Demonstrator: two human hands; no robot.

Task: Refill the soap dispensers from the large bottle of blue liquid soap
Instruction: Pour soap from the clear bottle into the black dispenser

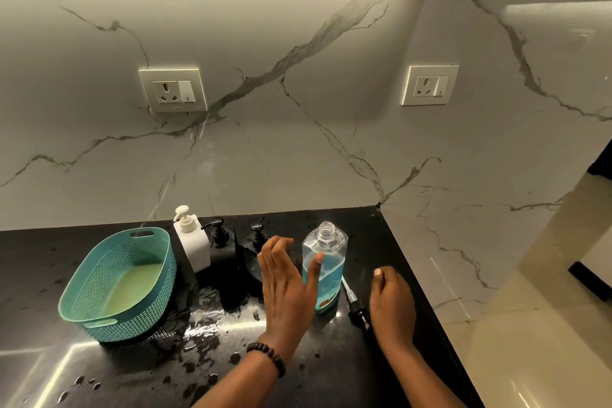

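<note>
On counter (99,371), from left: basket (119,281), then three dispensers (192,238) (221,247) (256,252) in a row near far wall, then open bottle (326,262) upright. Left hand (288,278) just left of bottle, right hand (392,305) to right, pump (356,305) lying between bottle and right hand

A clear bottle of blue liquid soap (324,270) stands upright, uncapped and partly full, on the table. Left of it stand a white dispenser (192,239) and two black dispensers (222,246), pumps on.
</note>
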